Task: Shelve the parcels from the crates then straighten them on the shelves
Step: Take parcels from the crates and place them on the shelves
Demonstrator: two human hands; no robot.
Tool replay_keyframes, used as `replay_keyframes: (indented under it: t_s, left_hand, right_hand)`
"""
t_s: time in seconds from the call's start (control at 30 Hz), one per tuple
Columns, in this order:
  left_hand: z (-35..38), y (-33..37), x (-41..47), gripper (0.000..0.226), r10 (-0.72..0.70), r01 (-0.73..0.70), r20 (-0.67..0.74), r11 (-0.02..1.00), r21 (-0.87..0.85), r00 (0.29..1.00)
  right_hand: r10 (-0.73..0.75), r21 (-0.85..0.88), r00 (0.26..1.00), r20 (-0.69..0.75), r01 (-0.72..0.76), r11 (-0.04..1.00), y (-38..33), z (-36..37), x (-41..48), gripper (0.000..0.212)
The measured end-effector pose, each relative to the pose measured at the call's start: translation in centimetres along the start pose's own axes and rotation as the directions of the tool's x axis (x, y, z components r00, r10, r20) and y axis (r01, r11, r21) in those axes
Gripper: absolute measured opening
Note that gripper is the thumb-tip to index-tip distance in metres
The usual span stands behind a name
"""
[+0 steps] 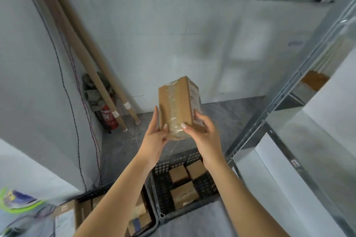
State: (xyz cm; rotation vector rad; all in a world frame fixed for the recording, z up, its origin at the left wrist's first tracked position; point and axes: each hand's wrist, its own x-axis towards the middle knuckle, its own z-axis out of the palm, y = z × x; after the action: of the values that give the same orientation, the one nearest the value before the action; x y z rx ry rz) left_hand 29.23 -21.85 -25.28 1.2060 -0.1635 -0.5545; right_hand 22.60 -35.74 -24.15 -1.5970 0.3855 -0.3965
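Holding parcel [178,102] by lower edges, left hand [154,135], right hand [203,131], clear above crate [163,188].

Ahead of the raised parcel [178,106] the air is open up to the white wall [173,44], over bare grey floor [123,146]. On the right the rack's upright [285,94] and shelf edges bound the way, with open room on the shelf [300,134] behind them. On the left cardboard tubes [92,67] lean in the corner beside a fire extinguisher [108,117], and below two black crates [163,184] block the floor.
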Motion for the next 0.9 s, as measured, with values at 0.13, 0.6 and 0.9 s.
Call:
replay_keyframes:
  t_s: [0.13, 0.6, 0.9]
  left_hand:
    - [4.2, 2.3, -2.8, 0.050, 0.011, -0.012, 0.009, 0.984, 0.177, 1.000]
    - [13.1, 3.7, -13.6, 0.079, 0.006, -0.061, 0.342, 0.987, 0.149, 0.940]
    - [18.6, 9.2, -15.2, 0.093, 0.082, -0.346, 0.648, 0.892, 0.291, 0.757]
  right_hand:
    - [-0.309, -0.376, 0.945, -0.106, 0.250, 0.892, -2.4, -2.0, -3.3, 0.077]
    - [-0.364, -0.314, 0.889, -0.277, 0.274, 0.909, -8.1, -10.6, -16.0, 0.074]
    - [-0.379, -0.197, 0.857, -0.351, 0.328, 0.924, -13.3, -14.2, -19.6, 0.049]
